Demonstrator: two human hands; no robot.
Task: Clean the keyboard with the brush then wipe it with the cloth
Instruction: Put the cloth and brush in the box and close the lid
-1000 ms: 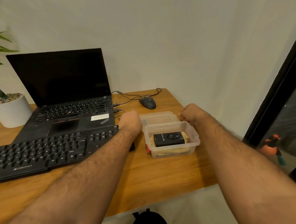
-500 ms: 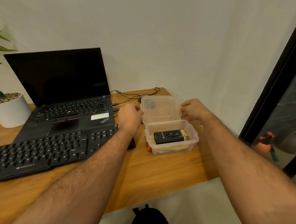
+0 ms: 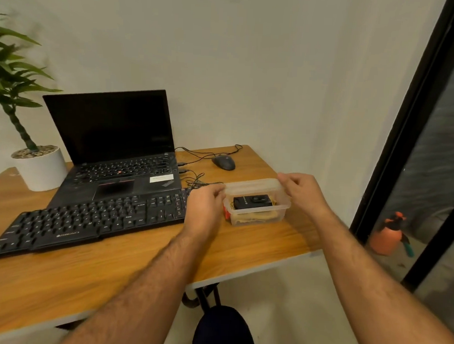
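Both hands have lifted the clear lid (image 3: 251,185) off the container since the earlier frames; it was tipped up on edge half a second ago, now held flatter, just above the far rim of the box.

Left to right: potted plant (image 3: 38,166) in a white pot at far left of the wooden desk (image 3: 142,267). Black laptop (image 3: 116,150) next, open, screen dark. Black keyboard (image 3: 91,221) lies near side of the laptop, angled, its right end hidden behind the left hand. Left hand (image 3: 204,206) is curled, fingertips pinching the lid's left edge. Mouse (image 3: 223,162) with its cable sits far, behind the box. Clear plastic container (image 3: 256,213) stands on the desk just right of the keyboard; inside are a black boxy item (image 3: 254,201) on top of a yellowish cloth (image 3: 255,216), and something red at the left wall, too hidden to identify. Brush cannot be made out. Right hand (image 3: 302,193) is curled, fingers gripping the lid's right edge. Far right, beyond the black door frame, an orange spray bottle (image 3: 388,237) stands on the floor.
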